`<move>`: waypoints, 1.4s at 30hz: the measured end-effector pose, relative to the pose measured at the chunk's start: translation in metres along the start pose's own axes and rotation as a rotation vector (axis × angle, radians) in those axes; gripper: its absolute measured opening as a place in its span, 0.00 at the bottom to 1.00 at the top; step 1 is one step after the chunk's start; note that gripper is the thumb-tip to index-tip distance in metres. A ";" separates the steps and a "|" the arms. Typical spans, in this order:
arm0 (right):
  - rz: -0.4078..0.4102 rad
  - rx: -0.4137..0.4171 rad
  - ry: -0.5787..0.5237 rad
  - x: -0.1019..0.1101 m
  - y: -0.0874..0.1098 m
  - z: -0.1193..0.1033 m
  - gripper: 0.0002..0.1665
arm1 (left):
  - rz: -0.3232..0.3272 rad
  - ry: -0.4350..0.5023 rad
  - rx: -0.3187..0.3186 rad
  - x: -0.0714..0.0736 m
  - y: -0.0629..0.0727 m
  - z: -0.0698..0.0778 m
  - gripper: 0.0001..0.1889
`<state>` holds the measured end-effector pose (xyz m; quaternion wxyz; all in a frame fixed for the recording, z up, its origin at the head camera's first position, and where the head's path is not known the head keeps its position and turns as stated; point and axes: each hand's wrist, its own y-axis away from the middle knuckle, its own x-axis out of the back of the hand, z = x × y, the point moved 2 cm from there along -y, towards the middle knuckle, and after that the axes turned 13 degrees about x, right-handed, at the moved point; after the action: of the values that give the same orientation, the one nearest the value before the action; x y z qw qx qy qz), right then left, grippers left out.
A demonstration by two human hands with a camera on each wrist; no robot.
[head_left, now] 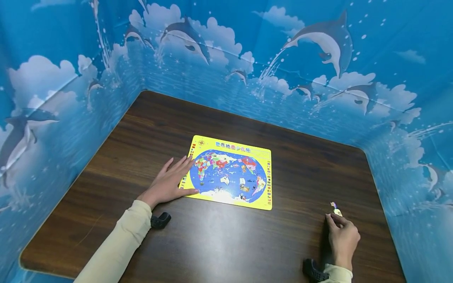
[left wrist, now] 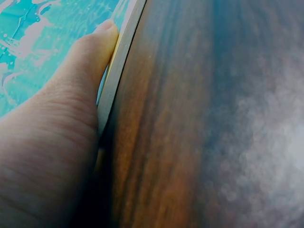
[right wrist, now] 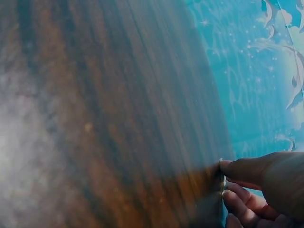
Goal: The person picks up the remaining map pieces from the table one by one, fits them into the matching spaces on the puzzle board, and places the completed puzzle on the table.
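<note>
A yellow-bordered world map board (head_left: 244,201) lies flat on the table, with a blue oval map and Chinese lettering across its top. My left hand (head_left: 173,181) rests spread on its left side, fingers straight, with the thumb along the lower edge. Close up in the left wrist view, that thumb (left wrist: 90,57) lies against the board's edge. Well to the right of the board, my right hand (head_left: 343,237) pinches a small, thin printed piece (head_left: 337,212), pale yellow with some purple, between thumb and fingertips. The right wrist view shows this piece (right wrist: 222,183) nearly edge-on.
The dark brown wooden table (head_left: 226,239) has rounded corners. A blue curtain (head_left: 219,78) printed with dolphins and clouds surrounds its back and sides. A black band is on each wrist, the left one (head_left: 161,221) close over the tabletop.
</note>
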<state>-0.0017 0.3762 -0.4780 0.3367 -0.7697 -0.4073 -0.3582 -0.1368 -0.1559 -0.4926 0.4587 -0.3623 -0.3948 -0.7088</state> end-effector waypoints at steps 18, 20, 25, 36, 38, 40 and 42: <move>-0.014 -0.117 -0.109 0.005 -0.008 -0.001 0.16 | 0.009 -0.005 -0.006 -0.001 0.000 -0.001 0.58; -0.010 -0.114 -0.122 0.004 -0.008 -0.001 0.15 | 0.008 -0.004 -0.005 -0.002 0.000 -0.001 0.58; -0.020 -0.108 -0.138 0.002 -0.010 -0.004 0.15 | 0.007 0.000 -0.006 -0.002 0.000 -0.001 0.58; -0.184 -0.017 -0.476 -0.030 -0.018 -0.069 0.13 | 0.013 0.000 -0.015 0.000 0.001 -0.001 0.58; -0.222 -0.004 -0.509 -0.037 -0.019 -0.083 0.13 | 0.011 0.002 -0.014 0.001 0.002 0.000 0.58; -0.245 0.008 -0.534 -0.042 -0.020 -0.096 0.12 | 0.010 0.002 -0.013 0.001 0.002 0.001 0.57; -0.264 0.031 -0.548 -0.047 -0.021 -0.107 0.12 | 0.013 0.002 -0.012 0.001 0.002 0.001 0.57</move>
<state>-0.0686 0.2807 -0.4569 0.1763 -0.7729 -0.5850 -0.1715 -0.1351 -0.1562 -0.4908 0.4614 -0.3672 -0.3876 -0.7086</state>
